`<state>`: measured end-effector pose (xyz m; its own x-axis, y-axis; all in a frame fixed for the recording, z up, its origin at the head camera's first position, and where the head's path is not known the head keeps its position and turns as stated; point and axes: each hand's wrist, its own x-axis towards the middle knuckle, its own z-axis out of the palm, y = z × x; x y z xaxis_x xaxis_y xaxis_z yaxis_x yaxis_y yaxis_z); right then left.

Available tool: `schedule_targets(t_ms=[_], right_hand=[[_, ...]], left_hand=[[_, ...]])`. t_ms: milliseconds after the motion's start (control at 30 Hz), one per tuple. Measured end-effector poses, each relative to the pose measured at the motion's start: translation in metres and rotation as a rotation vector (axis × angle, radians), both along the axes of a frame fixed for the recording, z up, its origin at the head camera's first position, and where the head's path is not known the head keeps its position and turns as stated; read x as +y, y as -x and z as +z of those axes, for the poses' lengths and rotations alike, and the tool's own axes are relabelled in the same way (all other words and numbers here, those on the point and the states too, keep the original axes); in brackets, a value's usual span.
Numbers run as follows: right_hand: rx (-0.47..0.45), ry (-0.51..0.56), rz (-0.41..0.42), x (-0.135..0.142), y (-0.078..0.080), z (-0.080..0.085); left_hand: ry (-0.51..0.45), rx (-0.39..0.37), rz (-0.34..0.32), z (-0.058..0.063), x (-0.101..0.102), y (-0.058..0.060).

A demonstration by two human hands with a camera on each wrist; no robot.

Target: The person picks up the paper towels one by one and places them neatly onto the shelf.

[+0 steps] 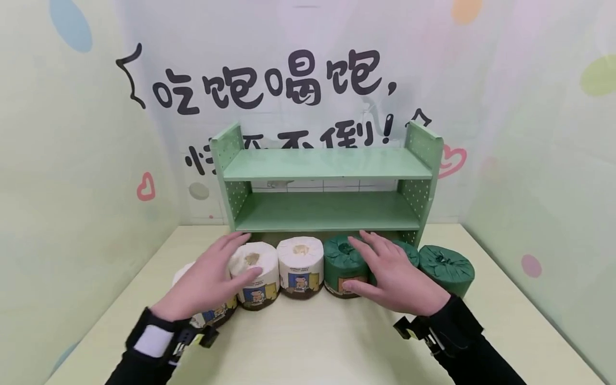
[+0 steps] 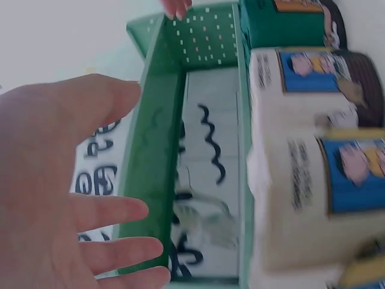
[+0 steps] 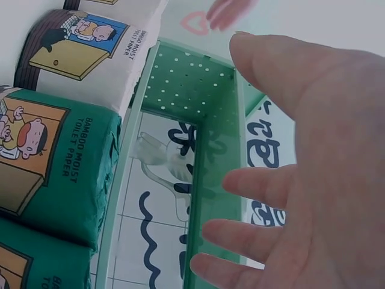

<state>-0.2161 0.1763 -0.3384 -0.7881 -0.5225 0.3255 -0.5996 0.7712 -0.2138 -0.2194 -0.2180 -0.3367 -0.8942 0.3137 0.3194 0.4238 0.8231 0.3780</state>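
Note:
My left hand (image 1: 212, 278) hovers over the white toilet paper rolls, fingers spread and holding nothing. Nearest to it is a white roll (image 1: 262, 294); another white roll (image 1: 221, 315) sits partly hidden beneath the hand. A third white roll (image 1: 301, 270) stands in the middle of the row. Above the green-wrapped rolls hangs my right hand (image 1: 394, 278), also spread with nothing in it. One green roll (image 1: 337, 262) is just left of it, one green roll (image 1: 408, 251) is mostly covered by it, and another green roll (image 1: 445, 267) stands at the right end.
Behind the rolls stands a green two-tier shelf (image 1: 327, 211) with dotted side panels. The pale table (image 1: 298, 342) extends in front of the row. A printed backdrop (image 1: 308, 32) with black lettering closes off the back and sides.

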Motion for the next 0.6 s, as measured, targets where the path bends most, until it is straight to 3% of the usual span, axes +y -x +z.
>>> schedule_targets(t_ms=[133,300,433,600], right_hand=[[-0.037,-0.008,0.016,-0.002,0.001,0.000],[-0.174,0.044,0.077,-0.004,0.004,-0.001],[-0.236,0.084,0.112,-0.004,0.007,-0.003],[-0.253,0.082,0.114,-0.007,0.008,-0.004]], left_hand=[[-0.143,-0.043,0.062,-0.007,-0.039,-0.007],[-0.309,-0.083,0.154,-0.018,-0.077,-0.011],[-0.346,-0.128,0.177,-0.031,-0.095,-0.009],[-0.357,-0.249,0.198,-0.047,-0.109,-0.007]])
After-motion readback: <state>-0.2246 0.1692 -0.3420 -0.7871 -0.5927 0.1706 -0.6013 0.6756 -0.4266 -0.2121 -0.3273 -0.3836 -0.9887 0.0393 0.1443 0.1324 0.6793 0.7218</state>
